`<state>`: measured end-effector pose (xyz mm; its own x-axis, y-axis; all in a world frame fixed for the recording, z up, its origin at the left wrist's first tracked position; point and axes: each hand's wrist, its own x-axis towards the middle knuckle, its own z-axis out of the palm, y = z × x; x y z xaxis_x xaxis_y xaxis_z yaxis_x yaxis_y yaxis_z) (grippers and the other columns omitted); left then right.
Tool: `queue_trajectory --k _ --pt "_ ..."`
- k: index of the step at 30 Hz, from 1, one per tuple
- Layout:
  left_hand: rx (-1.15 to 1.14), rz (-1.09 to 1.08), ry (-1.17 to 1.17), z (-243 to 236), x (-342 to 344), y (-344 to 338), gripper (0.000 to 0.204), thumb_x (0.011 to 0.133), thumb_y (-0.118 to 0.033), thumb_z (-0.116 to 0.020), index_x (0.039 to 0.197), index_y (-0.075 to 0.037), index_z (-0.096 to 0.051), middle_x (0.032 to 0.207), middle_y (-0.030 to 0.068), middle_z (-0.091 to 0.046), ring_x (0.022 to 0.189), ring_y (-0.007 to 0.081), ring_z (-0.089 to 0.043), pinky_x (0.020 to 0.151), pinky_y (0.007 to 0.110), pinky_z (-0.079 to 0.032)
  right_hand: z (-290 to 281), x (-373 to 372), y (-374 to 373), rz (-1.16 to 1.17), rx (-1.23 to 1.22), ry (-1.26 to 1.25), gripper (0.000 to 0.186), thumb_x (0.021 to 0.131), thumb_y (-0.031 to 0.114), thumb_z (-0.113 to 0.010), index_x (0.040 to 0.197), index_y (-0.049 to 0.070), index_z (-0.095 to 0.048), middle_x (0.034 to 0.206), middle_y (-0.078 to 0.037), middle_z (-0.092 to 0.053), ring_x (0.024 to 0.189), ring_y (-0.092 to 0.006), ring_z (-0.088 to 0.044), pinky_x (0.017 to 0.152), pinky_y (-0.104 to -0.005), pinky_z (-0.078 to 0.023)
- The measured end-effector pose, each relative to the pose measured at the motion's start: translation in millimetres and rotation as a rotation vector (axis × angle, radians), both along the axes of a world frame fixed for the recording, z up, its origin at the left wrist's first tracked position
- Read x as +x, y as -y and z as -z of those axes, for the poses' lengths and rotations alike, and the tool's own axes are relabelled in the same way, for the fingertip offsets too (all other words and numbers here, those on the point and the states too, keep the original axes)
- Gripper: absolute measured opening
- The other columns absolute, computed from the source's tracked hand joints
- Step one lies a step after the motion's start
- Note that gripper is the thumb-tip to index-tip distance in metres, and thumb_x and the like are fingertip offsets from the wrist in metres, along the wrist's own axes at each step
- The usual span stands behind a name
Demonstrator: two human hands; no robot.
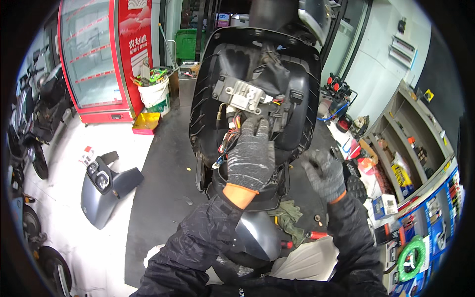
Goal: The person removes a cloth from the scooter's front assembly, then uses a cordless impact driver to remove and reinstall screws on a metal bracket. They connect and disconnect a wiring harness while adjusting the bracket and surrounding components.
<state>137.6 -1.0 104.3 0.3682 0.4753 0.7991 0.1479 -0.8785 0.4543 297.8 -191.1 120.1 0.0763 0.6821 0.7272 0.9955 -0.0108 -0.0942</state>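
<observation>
In front of me stands a scooter (302, 94) with its black inner front section exposed. A silver metal electrical unit (243, 96) sits in its middle, with a white connector at its right end. My left hand (251, 156), in a grey knit glove, reaches over the wiring. Its fingers are stretched forward, the tips close against the unit's lower edge; whether they press on anything there is hidden. Colored wires (228, 141) run beside that hand on the left. To the right of the scooter, my gloved right hand (324, 173) is raised with its fingers apart, holding nothing.
A grey body panel (106, 185) lies on the floor at left. Behind it are a red display fridge (118, 59), a white bucket (154, 96) of tools and parked scooters (37, 109). Shelves (410, 143) and a green hose coil (410, 257) line the right. Green gloves (289, 218) lie near me.
</observation>
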Motion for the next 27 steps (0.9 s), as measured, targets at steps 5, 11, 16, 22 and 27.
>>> queue_trajectory --k 5,11,16,22,27 --pt "0.052 0.029 0.022 -2 2 -10 0.040 0.093 -0.010 -0.073 0.132 -0.001 -0.069 0.126 0.0236 -0.066 0.120 0.0439 -0.063 0.105 0.051 -0.051 143 8 82 0.368 0.170 -0.725 0.016 0.098 0.011 -0.077 0.112 0.003 -0.075 0.100 -0.013 -0.077 0.086 -0.0232 -0.076 0.078 -0.0361 -0.060" --pt "0.005 0.051 0.045 -3 22 -9 0.029 0.094 -0.007 -0.072 0.122 -0.001 -0.073 0.119 0.0210 -0.070 0.113 0.0403 -0.066 0.100 0.047 -0.053 189 40 95 0.191 0.165 -1.125 0.014 0.103 0.009 -0.072 0.117 0.004 -0.074 0.094 -0.005 -0.076 0.076 -0.0079 -0.066 0.067 -0.0273 -0.056" --pt "0.049 0.006 0.082 -6 24 -8 0.025 0.095 -0.004 -0.072 0.120 -0.002 -0.075 0.115 0.0176 -0.072 0.111 0.0370 -0.069 0.098 0.044 -0.054 185 39 81 0.196 -0.021 -1.044 0.017 0.101 0.014 -0.075 0.115 0.004 -0.075 0.090 -0.008 -0.076 0.075 -0.0115 -0.067 0.072 -0.0319 -0.057" --pt "0.055 -0.018 -0.066 -16 -5 -21 0.027 0.092 -0.004 -0.076 0.119 -0.003 -0.079 0.114 0.0166 -0.075 0.106 0.0328 -0.073 0.092 0.041 -0.058 187 42 87 0.088 -0.106 -0.895 0.020 0.101 0.018 -0.074 0.115 0.004 -0.076 0.094 -0.016 -0.078 0.083 -0.0223 -0.076 0.076 -0.0376 -0.059" --pt "0.117 -0.044 0.017 -15 14 -21 0.019 0.092 -0.006 -0.077 0.110 -0.003 -0.080 0.107 0.0153 -0.075 0.097 0.0324 -0.074 0.085 0.042 -0.059 192 49 104 0.164 -0.188 -1.124 0.024 0.100 0.021 -0.074 0.114 0.002 -0.075 0.094 -0.022 -0.078 0.086 -0.0346 -0.079 0.076 -0.0424 -0.060"
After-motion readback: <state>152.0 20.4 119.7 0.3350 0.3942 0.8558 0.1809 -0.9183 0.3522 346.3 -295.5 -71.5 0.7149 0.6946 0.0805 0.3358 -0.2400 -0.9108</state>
